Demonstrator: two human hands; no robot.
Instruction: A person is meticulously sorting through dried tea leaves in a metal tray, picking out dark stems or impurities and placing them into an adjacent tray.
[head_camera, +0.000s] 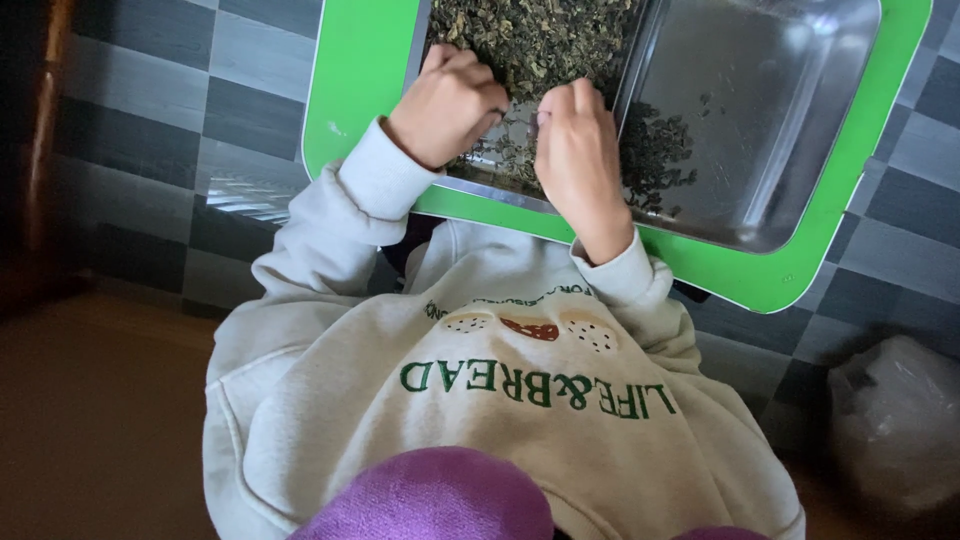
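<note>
Head view: a person sorted dried green leaves (535, 40) in a steel tray (780, 120).
Left hand (447, 103): curled, fingertips pinching leaves.
Right hand (580, 160): fingers together, pressed on leaves.
Beneath: green tray (360, 70) on checkered floor (240, 120).

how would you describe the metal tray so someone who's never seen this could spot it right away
Find the bright green tray over the grey checkered floor. Inside it sits the shiny metal tray, holding dark green dried leaves that the left hand and right hand rest in. It is the only silvery, reflective thing there, its right half mostly bare.
</note>
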